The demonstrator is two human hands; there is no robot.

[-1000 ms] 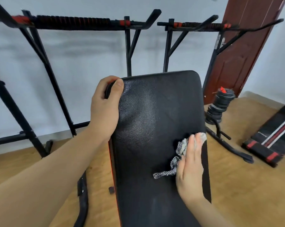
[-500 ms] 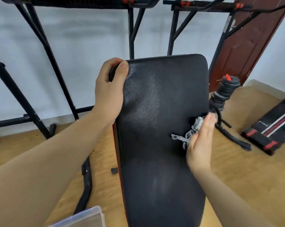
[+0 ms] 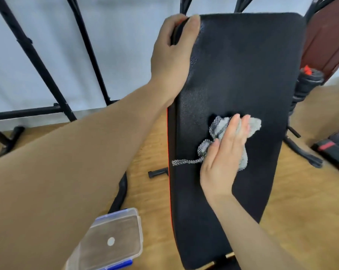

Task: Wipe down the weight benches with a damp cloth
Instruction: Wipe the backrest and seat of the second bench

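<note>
A black padded weight bench (image 3: 240, 71) with red piping on its left edge runs up the middle of the view, tilted away from me. My left hand (image 3: 172, 55) grips the pad's upper left corner, thumb on top and fingers curled behind the edge. My right hand (image 3: 223, 154) lies flat on the middle of the pad, pressing a crumpled grey-and-white checked cloth (image 3: 219, 127) against it. A thin strip of the cloth trails left toward the pad's edge.
A clear plastic box (image 3: 114, 240) with blue clips sits on the wooden floor at lower left. Black rack legs (image 3: 30, 53) stand at the left against the white wall. Stacked black weight plates (image 3: 308, 78), a brown door and another black-and-red pad (image 3: 338, 149) are at the right.
My right hand slid with the cloth from the pad's right edge back to its middle. The view tilted down, bringing the plastic box into sight. My left hand kept its grip.
</note>
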